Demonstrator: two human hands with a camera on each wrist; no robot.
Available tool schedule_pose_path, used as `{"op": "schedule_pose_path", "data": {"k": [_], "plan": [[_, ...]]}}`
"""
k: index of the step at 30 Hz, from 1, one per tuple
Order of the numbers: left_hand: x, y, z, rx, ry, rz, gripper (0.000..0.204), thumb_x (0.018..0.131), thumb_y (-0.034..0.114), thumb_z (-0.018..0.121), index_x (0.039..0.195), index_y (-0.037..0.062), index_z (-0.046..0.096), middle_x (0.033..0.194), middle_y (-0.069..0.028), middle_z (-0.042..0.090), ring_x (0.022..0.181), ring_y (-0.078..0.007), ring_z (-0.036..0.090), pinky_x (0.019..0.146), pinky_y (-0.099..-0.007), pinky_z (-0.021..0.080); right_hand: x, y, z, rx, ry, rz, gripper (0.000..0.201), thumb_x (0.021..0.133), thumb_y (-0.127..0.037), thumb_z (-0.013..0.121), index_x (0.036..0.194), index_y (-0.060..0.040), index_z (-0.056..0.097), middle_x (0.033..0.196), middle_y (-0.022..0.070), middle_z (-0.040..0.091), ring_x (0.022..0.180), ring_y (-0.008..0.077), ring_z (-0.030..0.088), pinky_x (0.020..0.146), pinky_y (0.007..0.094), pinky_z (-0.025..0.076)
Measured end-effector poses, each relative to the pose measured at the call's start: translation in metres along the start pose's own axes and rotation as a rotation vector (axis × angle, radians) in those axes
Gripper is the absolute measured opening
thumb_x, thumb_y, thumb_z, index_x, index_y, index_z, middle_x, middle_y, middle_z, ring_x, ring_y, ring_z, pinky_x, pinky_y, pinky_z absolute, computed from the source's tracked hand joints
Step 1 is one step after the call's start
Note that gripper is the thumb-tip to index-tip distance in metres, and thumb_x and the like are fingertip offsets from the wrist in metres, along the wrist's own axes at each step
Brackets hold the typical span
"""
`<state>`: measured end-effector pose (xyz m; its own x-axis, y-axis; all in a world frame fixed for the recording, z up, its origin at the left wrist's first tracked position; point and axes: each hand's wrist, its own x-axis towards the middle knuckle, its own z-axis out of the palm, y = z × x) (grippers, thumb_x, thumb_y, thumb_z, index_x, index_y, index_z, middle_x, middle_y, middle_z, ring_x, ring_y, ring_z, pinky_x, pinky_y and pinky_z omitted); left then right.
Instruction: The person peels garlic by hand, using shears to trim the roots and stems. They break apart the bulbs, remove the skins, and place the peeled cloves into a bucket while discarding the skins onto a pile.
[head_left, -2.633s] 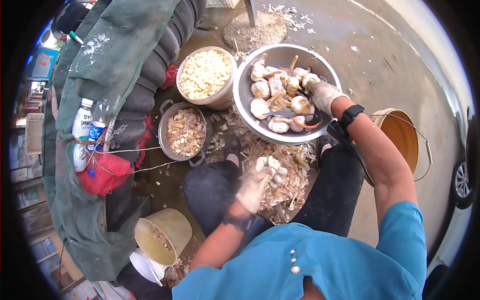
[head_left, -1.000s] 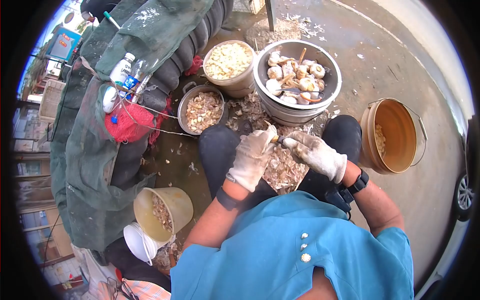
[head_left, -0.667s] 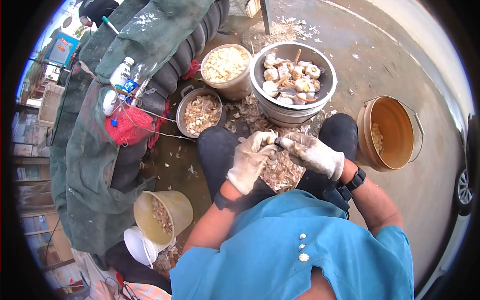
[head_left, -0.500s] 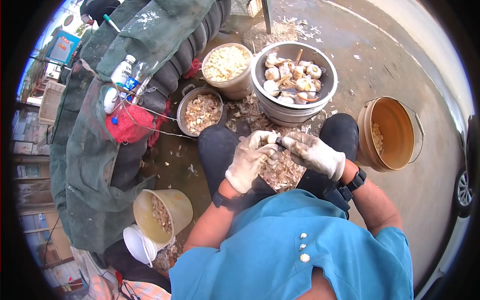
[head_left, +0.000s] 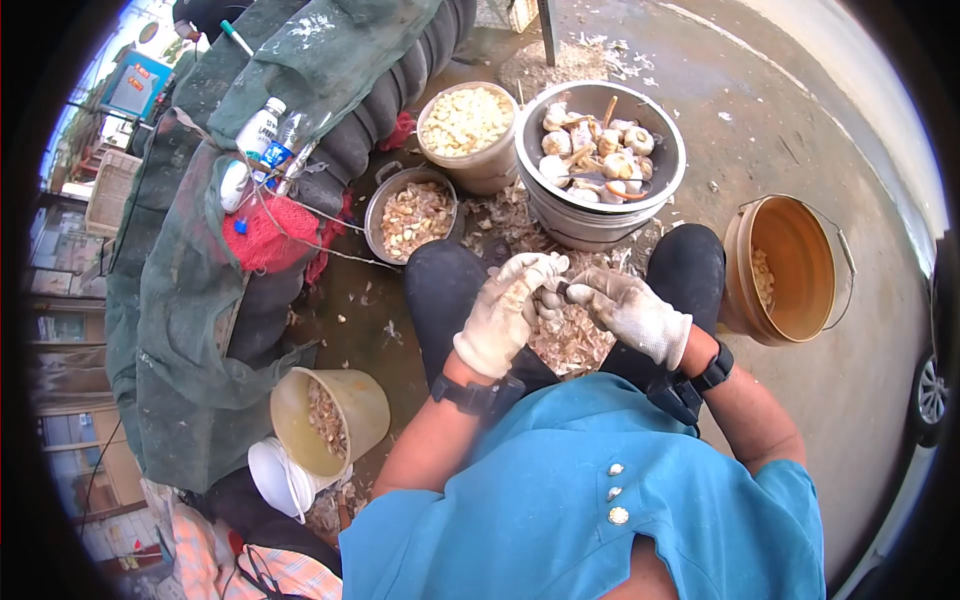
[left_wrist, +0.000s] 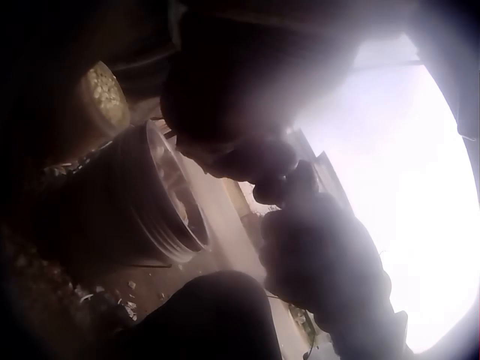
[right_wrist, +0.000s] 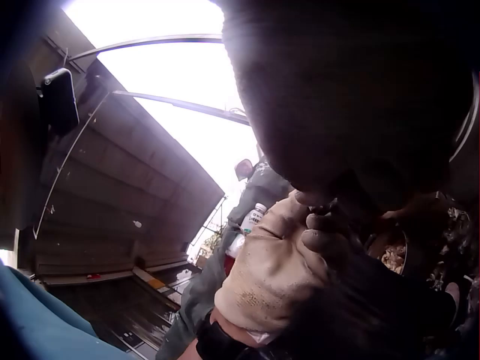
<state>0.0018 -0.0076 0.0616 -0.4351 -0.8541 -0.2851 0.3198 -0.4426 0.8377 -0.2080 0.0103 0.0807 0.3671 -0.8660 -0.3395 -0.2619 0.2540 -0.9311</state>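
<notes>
Both hands wear off-white gloves and meet above my lap in the head view. My left hand (head_left: 503, 312) curls its fingers round a garlic bulb, mostly hidden by the glove. My right hand (head_left: 640, 315) pinches a small dark tool (head_left: 563, 290), its tip close to the left fingers; its kind cannot be told. In the right wrist view the left hand (right_wrist: 274, 262) shows with bent fingers. The left wrist view has the right hand (left_wrist: 322, 259) as a dark shape. Ahead, a metal bowl (head_left: 676, 165) holds whole garlic bulbs (head_left: 617, 164) and a knife with an orange handle (head_left: 628, 194).
A bucket of peeled cloves (head_left: 465, 120) and a pot of cloves and skins (head_left: 412, 218) stand ahead left. An orange-brown bucket (head_left: 745, 290) is at right, a cream bucket (head_left: 370, 405) at lower left. Garlic skins (head_left: 570, 345) lie between the knees.
My right hand has come back from the metal bowl to meet the left hand over my lap. The left hand's fingers have since turned further over the garlic. The head view has shifted.
</notes>
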Motion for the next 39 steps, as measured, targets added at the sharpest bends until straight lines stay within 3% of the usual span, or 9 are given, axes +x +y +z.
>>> {"op": "schedule_pose_path", "data": {"k": [2,5,8,15,22,27,29,30,39], "plan": [[0.002,0.002,0.000,-0.075,0.081,-0.033,0.030,0.098,0.022,0.055,0.122,0.0022,0.057,0.100,-0.0051,0.064,0.079,-0.0089,0.060,0.069,-0.0214,0.048,-0.004,-0.001,0.001,-0.201,-0.087,-0.035,0.030,0.098,-0.028,0.053,0.117,-0.0058,0.061,0.096,0.0170,0.066,0.090,0.0298,0.064,0.080,0.0373,0.049],[0.003,0.001,-0.003,-0.021,0.060,-0.028,0.031,0.097,0.020,0.056,0.121,0.0009,0.056,0.099,-0.0070,0.064,0.078,-0.0095,0.060,0.069,-0.0220,0.048,-0.010,0.002,0.003,-0.247,-0.065,-0.090,0.029,0.099,-0.028,0.052,0.115,-0.0061,0.061,0.096,0.0186,0.066,0.091,0.0342,0.063,0.081,0.0398,0.049],[0.003,-0.009,-0.012,-0.071,0.003,0.030,0.036,0.095,0.020,0.058,0.124,-0.0005,0.054,0.102,-0.0079,0.064,0.080,-0.0087,0.060,0.070,-0.0215,0.048,-0.011,-0.016,-0.004,-0.282,-0.076,0.036,0.026,0.099,-0.025,0.051,0.112,-0.0053,0.061,0.095,0.0179,0.066,0.090,0.0334,0.064,0.080,0.0396,0.050],[-0.008,0.009,0.002,0.189,-0.001,0.002,0.035,0.095,0.017,0.057,0.124,-0.0019,0.056,0.109,-0.0050,0.064,0.083,-0.0062,0.058,0.074,-0.0198,0.048,-0.005,-0.007,-0.010,-0.325,0.010,-0.110,0.022,0.099,-0.018,0.048,0.113,-0.0048,0.058,0.095,0.0199,0.065,0.091,0.0364,0.064,0.078,0.0409,0.050],[-0.007,0.007,-0.002,0.403,-0.036,0.085,0.028,0.095,0.013,0.054,0.117,-0.0025,0.062,0.110,-0.0034,0.064,0.085,-0.0052,0.057,0.074,-0.0190,0.046,-0.003,-0.006,-0.008,-0.309,-0.012,0.004,0.025,0.099,-0.020,0.048,0.115,-0.0044,0.058,0.095,0.0201,0.065,0.093,0.0378,0.063,0.079,0.0423,0.050],[-0.008,0.006,-0.005,0.273,-0.096,0.079,0.029,0.095,0.012,0.056,0.119,-0.0039,0.060,0.106,-0.0043,0.065,0.090,-0.0063,0.059,0.075,-0.0190,0.047,0.000,-0.002,-0.012,-0.117,-0.110,0.077,0.030,0.100,-0.023,0.046,0.120,-0.0031,0.058,0.089,0.0129,0.065,0.077,0.0214,0.062,0.073,0.0340,0.050],[-0.005,0.001,-0.011,-0.263,-0.175,-0.123,0.032,0.095,0.014,0.058,0.121,-0.0035,0.057,0.109,-0.0058,0.064,0.091,-0.0086,0.060,0.075,-0.0203,0.049,0.002,0.007,-0.011,-0.028,-0.142,0.090,0.031,0.100,-0.024,0.046,0.120,-0.0029,0.058,0.089,0.0107,0.064,0.075,0.0173,0.059,0.072,0.0317,0.049],[-0.005,-0.002,-0.013,-0.263,-0.174,-0.124,0.032,0.095,0.014,0.058,0.121,-0.0035,0.057,0.109,-0.0058,0.064,0.091,-0.0086,0.060,0.075,-0.0203,0.049,0.002,0.010,-0.011,0.061,-0.172,0.102,0.032,0.101,-0.026,0.046,0.120,-0.0027,0.058,0.088,0.0085,0.064,0.073,0.0132,0.056,0.070,0.0295,0.048],[-0.003,-0.019,-0.013,-0.256,-0.085,-0.056,0.028,0.100,0.020,0.052,0.119,0.0005,0.056,0.110,-0.0055,0.062,0.083,-0.0100,0.057,0.071,-0.0220,0.047,0.002,0.008,-0.003,0.063,-0.078,0.079,0.035,0.101,-0.028,0.047,0.120,-0.0013,0.059,0.093,0.0098,0.065,0.079,0.0138,0.058,0.074,0.0296,0.049]]}}
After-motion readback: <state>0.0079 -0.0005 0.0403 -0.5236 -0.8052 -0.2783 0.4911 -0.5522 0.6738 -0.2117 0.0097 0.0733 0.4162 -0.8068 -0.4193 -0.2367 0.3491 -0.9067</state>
